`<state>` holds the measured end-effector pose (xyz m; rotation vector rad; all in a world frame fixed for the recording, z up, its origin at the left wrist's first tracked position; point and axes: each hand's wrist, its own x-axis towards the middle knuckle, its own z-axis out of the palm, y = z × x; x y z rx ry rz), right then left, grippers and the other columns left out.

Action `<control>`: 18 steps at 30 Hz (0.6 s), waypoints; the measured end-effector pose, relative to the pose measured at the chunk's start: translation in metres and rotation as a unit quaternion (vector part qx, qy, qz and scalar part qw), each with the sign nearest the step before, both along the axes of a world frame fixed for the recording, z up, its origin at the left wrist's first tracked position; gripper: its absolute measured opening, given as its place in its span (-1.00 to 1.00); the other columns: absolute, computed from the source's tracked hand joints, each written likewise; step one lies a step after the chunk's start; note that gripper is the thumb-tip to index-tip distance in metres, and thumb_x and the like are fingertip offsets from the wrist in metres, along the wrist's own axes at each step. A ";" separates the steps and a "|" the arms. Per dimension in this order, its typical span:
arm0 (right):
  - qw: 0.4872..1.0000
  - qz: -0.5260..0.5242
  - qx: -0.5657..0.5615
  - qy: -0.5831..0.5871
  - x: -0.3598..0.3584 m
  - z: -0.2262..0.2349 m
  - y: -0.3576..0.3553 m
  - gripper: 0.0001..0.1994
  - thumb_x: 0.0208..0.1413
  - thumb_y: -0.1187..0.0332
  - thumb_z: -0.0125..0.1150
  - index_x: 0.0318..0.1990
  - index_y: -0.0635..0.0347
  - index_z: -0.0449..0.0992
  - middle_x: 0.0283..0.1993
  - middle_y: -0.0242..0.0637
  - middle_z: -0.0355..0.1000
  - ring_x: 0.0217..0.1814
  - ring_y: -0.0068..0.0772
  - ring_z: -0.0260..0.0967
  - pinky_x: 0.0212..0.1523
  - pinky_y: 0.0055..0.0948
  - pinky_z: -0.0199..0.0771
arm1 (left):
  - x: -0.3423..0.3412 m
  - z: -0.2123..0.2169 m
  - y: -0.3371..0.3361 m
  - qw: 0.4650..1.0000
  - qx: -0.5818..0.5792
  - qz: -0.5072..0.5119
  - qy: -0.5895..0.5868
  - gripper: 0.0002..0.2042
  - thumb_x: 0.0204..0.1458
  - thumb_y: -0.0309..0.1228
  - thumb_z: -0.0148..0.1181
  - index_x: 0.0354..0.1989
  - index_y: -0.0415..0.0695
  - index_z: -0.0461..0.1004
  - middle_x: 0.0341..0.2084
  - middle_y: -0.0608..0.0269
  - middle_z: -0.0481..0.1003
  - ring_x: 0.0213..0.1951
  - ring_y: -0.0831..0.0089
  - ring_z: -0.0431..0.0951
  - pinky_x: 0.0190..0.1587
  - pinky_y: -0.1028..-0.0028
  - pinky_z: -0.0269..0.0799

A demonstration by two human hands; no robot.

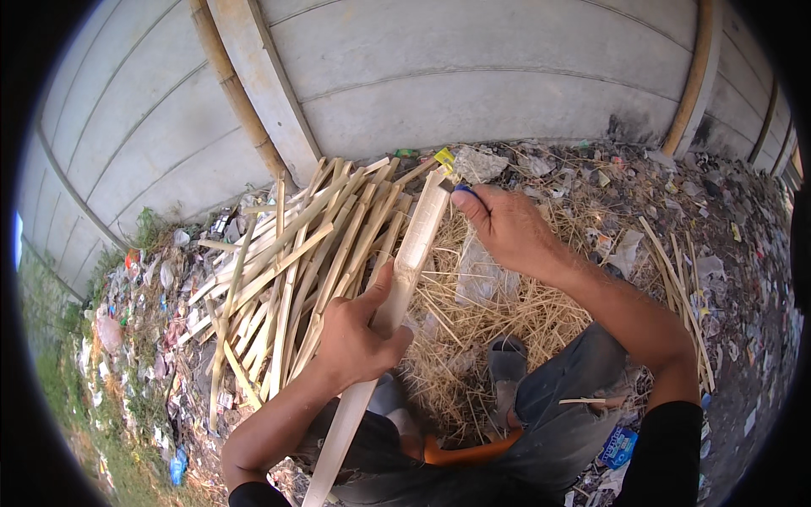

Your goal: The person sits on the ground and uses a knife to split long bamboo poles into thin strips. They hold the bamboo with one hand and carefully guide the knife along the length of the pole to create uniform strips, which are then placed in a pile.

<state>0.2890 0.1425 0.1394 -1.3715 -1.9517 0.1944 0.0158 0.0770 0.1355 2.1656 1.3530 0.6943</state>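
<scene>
A long, pale split bamboo strip (419, 230) runs up and away from my lap, its far end raised. My left hand (359, 336) is wrapped around its middle, the thumb lying along the strip. At the far end, my right hand (517, 235) is closed on a knife (464, 193) with a blue handle. Its short dark blade sits against the strip's tip, and most of the handle is hidden by my fingers. To the left of the strip lies a large heap of cut bamboo strips (291, 253).
Thin bamboo shavings (481, 338) cover the ground before my shoes. Litter and stones surround them. A grey panel wall (473, 76) with bamboo poles (241, 93) stands ahead. A few loose strips (680, 291) lie at right, and a blue wrapper (618, 447) is beside my leg.
</scene>
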 end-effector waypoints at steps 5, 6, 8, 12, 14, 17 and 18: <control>0.995 -0.058 0.050 0.067 0.049 -0.012 0.000 -0.40 0.49 -0.08 -0.12 -0.36 0.33 0.47 -0.68 -0.14 0.21 -0.66 -0.22 0.13 -0.53 -0.19 0.22 | -0.013 -0.008 -0.013 0.997 0.005 -0.071 -0.023 -0.18 -0.27 -0.40 0.34 0.31 -0.47 0.35 -0.78 0.26 0.33 -0.70 0.58 0.36 -0.53 0.53 0.30; 0.997 -0.037 0.040 0.059 0.041 -0.012 -0.014 -0.40 0.49 -0.08 -0.13 -0.37 0.33 0.47 -0.69 -0.17 0.18 -0.66 -0.26 0.09 -0.54 -0.21 0.20 | -0.012 -0.005 -0.011 0.998 -0.015 -0.051 -0.021 -0.18 -0.27 -0.39 0.34 0.30 -0.47 0.36 -0.78 0.28 0.32 -0.71 0.59 0.34 -0.54 0.54 0.28; 0.998 0.024 0.004 0.054 0.022 0.002 -0.032 -0.44 0.47 -0.06 -0.07 -0.36 0.31 0.49 -0.64 -0.11 0.33 -0.64 -0.12 0.30 -0.52 -0.15 0.31 | -0.013 -0.011 -0.007 0.997 -0.020 -0.043 -0.054 -0.21 -0.26 -0.41 0.32 0.29 -0.46 0.38 -0.77 0.31 0.32 -0.70 0.60 0.33 -0.54 0.54 0.25; 0.990 0.117 -0.062 -0.046 -0.018 -0.001 -0.063 -0.47 0.43 -0.06 -0.01 -0.33 0.30 0.51 -0.60 -0.01 0.44 -0.57 0.09 0.46 -0.48 -0.05 0.42 | -0.004 -0.007 -0.004 0.997 -0.019 -0.037 -0.060 -0.22 -0.26 -0.43 0.31 0.29 -0.47 0.38 -0.76 0.31 0.33 -0.69 0.58 0.34 -0.54 0.54 0.27; 0.989 0.104 -0.069 -0.083 -0.017 -0.005 -0.063 -0.48 0.43 -0.05 -0.01 -0.32 0.30 0.52 -0.60 0.01 0.46 -0.56 0.15 0.47 -0.47 -0.02 0.44 | 0.002 -0.004 0.000 0.999 0.000 -0.040 -0.034 -0.23 -0.24 -0.43 0.31 0.30 -0.45 0.38 -0.75 0.21 0.38 -0.69 0.48 0.41 -0.51 0.48 0.35; 0.997 0.026 -0.070 -0.012 0.000 0.001 -0.031 -0.48 0.46 0.00 -0.05 -0.34 0.32 0.51 -0.63 0.00 0.43 -0.58 0.18 0.43 -0.49 0.01 0.40 | -0.004 -0.007 -0.002 0.998 0.044 -0.045 0.016 -0.23 -0.22 -0.41 0.32 0.31 -0.40 0.39 -0.73 0.03 0.49 -0.69 0.26 0.56 -0.48 0.36 0.50; 0.998 0.021 -0.058 -0.005 0.009 -0.001 -0.030 -0.48 0.46 0.01 -0.06 -0.34 0.32 0.51 -0.63 0.01 0.43 -0.59 0.17 0.43 -0.49 0.00 0.39 | -0.008 -0.010 -0.006 0.996 0.059 -0.056 0.021 -0.23 -0.22 -0.41 0.32 0.31 -0.40 0.39 -0.73 0.02 0.50 -0.69 0.24 0.58 -0.48 0.36 0.51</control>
